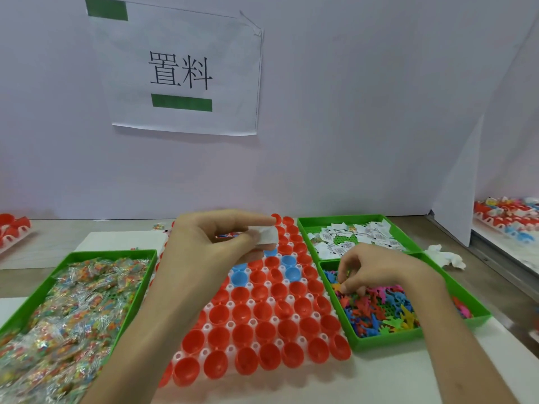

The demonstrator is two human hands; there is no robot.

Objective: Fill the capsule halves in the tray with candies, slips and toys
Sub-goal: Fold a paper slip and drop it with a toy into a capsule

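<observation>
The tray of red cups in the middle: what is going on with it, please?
A person is filling capsule halves held in a white tray. The left hand pinches a folded white slip above the tray's far rows. The right hand reaches into the toy bin on the right, among the small plastic toys; whether it holds one is unclear. More slips lie in the slip bin behind it, and wrapped candies fill the candy bin on the left. The near rows look empty.

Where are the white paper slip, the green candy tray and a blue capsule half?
White paper slip (269,234): head view, its flat front.
Green plastic tray of wrapped candies (116,252): head view, far rim.
Blue plastic capsule half (288,261): head view, inside bowl.
</observation>
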